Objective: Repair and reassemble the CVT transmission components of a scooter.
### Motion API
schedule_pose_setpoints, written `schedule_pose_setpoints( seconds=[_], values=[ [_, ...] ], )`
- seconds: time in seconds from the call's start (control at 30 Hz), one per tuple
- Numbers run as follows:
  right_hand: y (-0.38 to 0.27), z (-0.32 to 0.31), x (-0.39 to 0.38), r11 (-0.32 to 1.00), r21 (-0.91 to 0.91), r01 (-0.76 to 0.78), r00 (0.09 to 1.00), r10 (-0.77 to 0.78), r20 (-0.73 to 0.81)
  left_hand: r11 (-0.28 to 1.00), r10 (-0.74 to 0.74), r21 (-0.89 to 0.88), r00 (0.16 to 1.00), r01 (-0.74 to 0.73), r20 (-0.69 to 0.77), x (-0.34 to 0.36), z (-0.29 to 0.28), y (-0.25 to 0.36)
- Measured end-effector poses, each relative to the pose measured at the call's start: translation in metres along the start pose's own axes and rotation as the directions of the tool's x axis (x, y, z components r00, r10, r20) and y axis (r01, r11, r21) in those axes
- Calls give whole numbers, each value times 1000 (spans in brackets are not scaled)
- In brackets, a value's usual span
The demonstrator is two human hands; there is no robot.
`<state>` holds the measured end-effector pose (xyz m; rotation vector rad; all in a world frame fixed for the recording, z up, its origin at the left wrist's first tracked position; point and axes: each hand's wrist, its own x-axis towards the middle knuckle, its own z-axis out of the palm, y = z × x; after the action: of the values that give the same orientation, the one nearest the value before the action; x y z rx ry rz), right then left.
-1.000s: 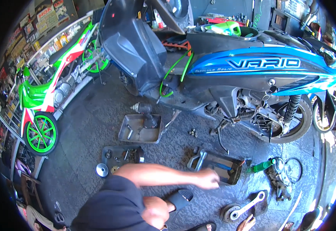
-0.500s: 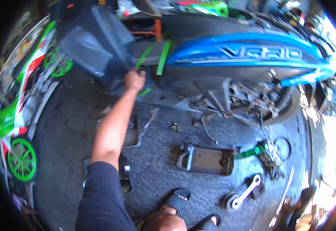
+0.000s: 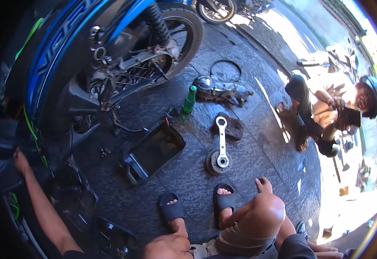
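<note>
At the far left, my left hand (image 3: 21, 162) is closed at the edge of the scooter's dark plastic panel (image 3: 4, 138), though shadow blurs its fingers. The blue and black scooter (image 3: 74, 47) fills the upper left. My right hand (image 3: 264, 185) shows just beyond my bent right knee, fingers loosely apart and holding nothing I can see. In front of my feet, a white ring-ended wrench (image 3: 222, 136) rests with one end on a round metal clutch part (image 3: 214, 163) and the other near a dark block (image 3: 235, 128).
A dark rectangular tray (image 3: 156, 151) lies on the tiled floor. Beyond it are a green bottle (image 3: 189, 102), a metal engine cover (image 3: 223, 89) and a black belt (image 3: 226, 61). Small bolts (image 3: 105, 152) lie left. Another person (image 3: 322, 108) crouches at right, holding a dark flat object.
My view has swung to the right, so the scooter's rear and the crouching person are now in sight. My left hand stays at the dark panel. My right hand has come into view.
</note>
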<state>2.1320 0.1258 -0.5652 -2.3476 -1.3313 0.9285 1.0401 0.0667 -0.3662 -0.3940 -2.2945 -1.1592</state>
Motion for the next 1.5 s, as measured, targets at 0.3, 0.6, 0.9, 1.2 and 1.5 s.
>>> schedule_pose_setpoints(
  seconds=[0.3, 0.6, 0.9, 1.2, 1.5],
  values=[
    [-149, 88, 69, 973, 73, 217, 976, -216, -23, 937, 15, -341, 965, 78, 261, -152, -206, 139],
    [-175, 134, 172, 941, 337, 40, 880, -193, 434, 954, 139, -272, 616, 127, 775, -382, -241, 279],
    [-150, 126, 166, 590, 743, -316, 764, -305, 568, 982, 187, -187, -196, 20, 963, -538, -173, 331],
    [-146, 120, 175, 622, 677, -394, 695, -280, 662, 968, 181, -210, -194, -137, 964, -675, -60, 306],
    [-146, 132, 184, 654, 674, -344, 664, -339, 667, 981, 184, -184, 1, 67, 983, -807, -41, 287]
  ],
)
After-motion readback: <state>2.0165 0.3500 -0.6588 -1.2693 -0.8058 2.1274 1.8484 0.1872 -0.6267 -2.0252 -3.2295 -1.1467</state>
